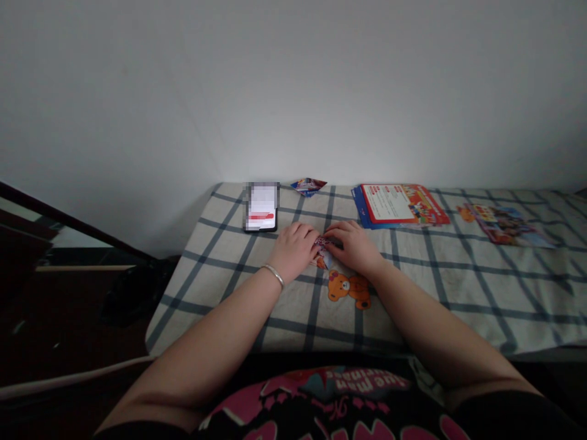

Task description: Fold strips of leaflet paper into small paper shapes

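Observation:
On the checked cloth, a small piece of printed, colourful paper [323, 255] lies between my two hands, partly covered by them. My left hand [297, 249], with a silver bangle at the wrist, presses its curled fingers on the paper's left side. From the other side, my right hand [354, 245] has its thumb and fingers closed at the paper's upper right. The fingertips of both hands nearly meet at its top edge. How the paper is folded underneath is hidden.
A phone [262, 208] with a lit screen lies at the back left. Near the wall is a folded, pointed paper piece [310, 186]. A stack of printed sheets [398, 205] and another colourful sheet [510, 225] lie to the right. The checked tablecloth [220, 269] ends at the left edge.

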`<state>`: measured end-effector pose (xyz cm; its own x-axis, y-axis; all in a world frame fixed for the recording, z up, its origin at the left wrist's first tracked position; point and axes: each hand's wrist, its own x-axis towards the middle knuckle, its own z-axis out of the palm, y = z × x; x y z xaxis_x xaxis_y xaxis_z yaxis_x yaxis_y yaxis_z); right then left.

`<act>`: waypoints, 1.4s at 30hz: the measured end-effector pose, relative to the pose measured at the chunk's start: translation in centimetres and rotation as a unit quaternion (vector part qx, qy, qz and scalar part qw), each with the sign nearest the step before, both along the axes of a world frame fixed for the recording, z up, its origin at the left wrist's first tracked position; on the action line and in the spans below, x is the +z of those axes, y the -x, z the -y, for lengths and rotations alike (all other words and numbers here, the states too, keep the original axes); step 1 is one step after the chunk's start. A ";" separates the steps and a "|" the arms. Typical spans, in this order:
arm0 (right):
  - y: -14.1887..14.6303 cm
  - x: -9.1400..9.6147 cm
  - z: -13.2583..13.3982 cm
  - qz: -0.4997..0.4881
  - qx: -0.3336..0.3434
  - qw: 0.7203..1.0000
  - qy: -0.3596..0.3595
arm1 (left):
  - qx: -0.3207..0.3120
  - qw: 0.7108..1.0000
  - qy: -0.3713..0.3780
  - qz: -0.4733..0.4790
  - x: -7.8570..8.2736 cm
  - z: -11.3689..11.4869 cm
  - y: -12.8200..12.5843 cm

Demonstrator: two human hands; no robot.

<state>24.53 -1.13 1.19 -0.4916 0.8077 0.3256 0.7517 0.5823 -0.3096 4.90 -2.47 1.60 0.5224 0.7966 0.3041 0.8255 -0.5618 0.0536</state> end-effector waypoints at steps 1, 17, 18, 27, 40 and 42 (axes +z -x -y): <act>0.0 0.0 0.0 -0.009 0.000 1.000 0.001 | 0.004 1.000 -0.003 -0.004 0.0 0.0 -0.1; -0.1 -0.2 -0.3 -0.101 0.029 0.993 0.051 | -0.002 1.000 0.013 0.021 -0.2 0.0 -0.2; 0.0 -0.1 -0.2 -0.102 0.023 0.993 0.056 | 0.003 0.999 0.015 0.028 -0.1 0.0 -0.2; 0.3 -0.3 0.1 -0.243 -0.018 0.961 0.131 | -0.022 0.982 0.044 0.181 -0.2 -0.5 0.2; 0.3 -0.2 0.3 -0.363 -0.034 0.925 0.105 | -0.057 0.956 -0.021 0.287 0.1 -0.5 0.7; 0.1 0.0 0.3 -0.366 -0.025 0.925 0.104 | -0.063 0.952 -0.041 0.296 0.1 -0.5 0.8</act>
